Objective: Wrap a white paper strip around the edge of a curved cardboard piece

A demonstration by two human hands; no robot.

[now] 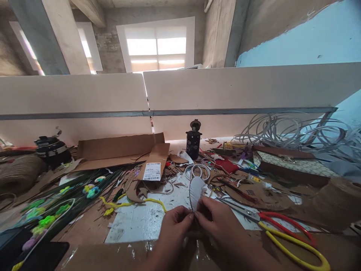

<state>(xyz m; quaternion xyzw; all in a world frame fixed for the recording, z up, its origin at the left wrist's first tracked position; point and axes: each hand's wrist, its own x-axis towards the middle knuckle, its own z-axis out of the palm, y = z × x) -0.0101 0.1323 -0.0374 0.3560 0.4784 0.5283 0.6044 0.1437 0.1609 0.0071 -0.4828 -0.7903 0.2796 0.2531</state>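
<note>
A pale, leaf-shaped piece with a dark outline (pixel 196 190) stands upright, its rounded end pointing away from me. My right hand (pixel 216 220) pinches its lower end between thumb and fingertips. Close against it, my left hand (pixel 177 226) also has thumb and forefinger pressed together at the base of the piece. The fingertips of both hands nearly meet there and hide what lies between them. Just beyond the piece lie white rings (pixel 200 172). To the right of my right hand rest large scissors with one red and one yellow handle (pixel 296 235).
A cardboard box (pixel 121 146) and a dark bottle with its lid up (pixel 193 143) stand at the back. Twine spools (pixel 335 203) sit at the sides. Colourful fuzzy flowers (pixel 45 222) lie left, yellow yarn (pixel 121 203) nearer, and a patterned bag (pixel 293 165) right.
</note>
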